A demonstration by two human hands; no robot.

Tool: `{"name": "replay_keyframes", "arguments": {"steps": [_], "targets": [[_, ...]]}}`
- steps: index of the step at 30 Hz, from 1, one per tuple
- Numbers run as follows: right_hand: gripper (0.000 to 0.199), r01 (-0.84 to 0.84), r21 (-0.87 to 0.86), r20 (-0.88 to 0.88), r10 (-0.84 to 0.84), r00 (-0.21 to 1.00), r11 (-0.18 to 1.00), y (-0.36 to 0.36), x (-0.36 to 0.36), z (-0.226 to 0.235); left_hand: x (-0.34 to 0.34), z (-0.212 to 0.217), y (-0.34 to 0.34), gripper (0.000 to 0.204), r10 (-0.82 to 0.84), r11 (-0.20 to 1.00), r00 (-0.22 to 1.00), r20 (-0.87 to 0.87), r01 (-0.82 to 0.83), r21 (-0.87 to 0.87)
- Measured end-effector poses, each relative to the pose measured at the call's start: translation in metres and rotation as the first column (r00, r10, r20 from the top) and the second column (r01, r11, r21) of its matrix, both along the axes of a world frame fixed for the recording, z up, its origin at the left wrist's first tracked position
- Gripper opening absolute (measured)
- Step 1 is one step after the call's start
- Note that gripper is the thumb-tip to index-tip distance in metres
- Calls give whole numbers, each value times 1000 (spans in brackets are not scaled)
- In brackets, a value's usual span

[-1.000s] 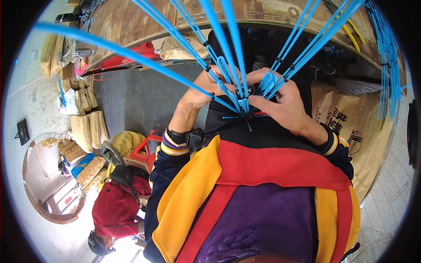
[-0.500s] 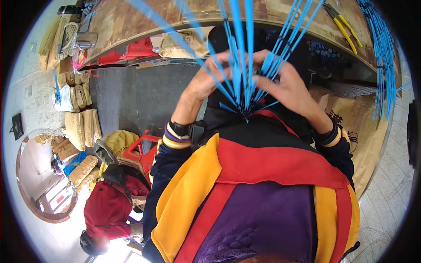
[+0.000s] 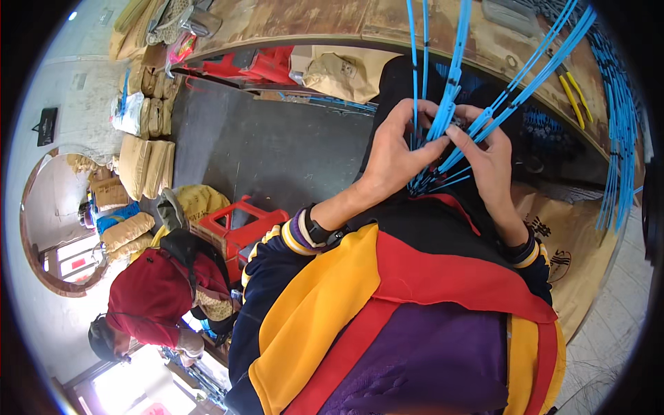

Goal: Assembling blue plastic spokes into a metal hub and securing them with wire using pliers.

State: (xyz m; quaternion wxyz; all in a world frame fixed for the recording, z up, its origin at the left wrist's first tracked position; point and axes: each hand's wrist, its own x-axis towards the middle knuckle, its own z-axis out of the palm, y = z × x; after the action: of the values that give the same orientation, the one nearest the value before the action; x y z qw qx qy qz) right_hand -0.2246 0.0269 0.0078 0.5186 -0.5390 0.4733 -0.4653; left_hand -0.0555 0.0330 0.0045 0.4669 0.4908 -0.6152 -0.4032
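Note:
In my lap stands a fan of thin blue ribs [image 3: 456, 66], jointed with black bands and gathered at a dark lower end, like an umbrella frame. My left hand [image 3: 404, 149] is closed on the ribs from the left, its thumb reaching across them. From the right, my right hand [image 3: 492, 149] pinches them too, its thumb tip close to the left thumb. Both hands are a little above the gathered end. What exactly lies between the fingertips is partly hidden by the ribs and fingers.
A wooden table [image 3: 304, 24] runs along the far side, with yellow-handled pliers [image 3: 573, 97] and more blue ribs [image 3: 620, 138] at its right. Brown paper [image 3: 581, 256] lies at my right. A red stool [image 3: 242, 225] and a person in a red top [image 3: 149, 294] are at left.
My view has shifted, so the scene sits differently. The two thumbs have come closer together on the ribs, and the ribs have separated into groups leaning right.

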Motion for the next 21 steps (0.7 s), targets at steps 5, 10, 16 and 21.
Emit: {"name": "replay_keyframes", "arguments": {"steps": [5,10,16,21], "targets": [[30,70,33,-61,-68,996,997,3,-4,1,1,15,-1,33,52,997,985,164,-42,-66],[29,77,23,33,-78,996,997,3,-9,-4,-7,5,-9,27,-42,972,996,-83,60,228],[26,88,90,57,-93,994,992,-2,-14,-7,-18,8,-16,22,-127,951,968,-217,180,250],[40,5,102,205,-26,978,995,6,-24,-8,-21,-3,-24,23,-153,957,971,-186,192,217]]}}
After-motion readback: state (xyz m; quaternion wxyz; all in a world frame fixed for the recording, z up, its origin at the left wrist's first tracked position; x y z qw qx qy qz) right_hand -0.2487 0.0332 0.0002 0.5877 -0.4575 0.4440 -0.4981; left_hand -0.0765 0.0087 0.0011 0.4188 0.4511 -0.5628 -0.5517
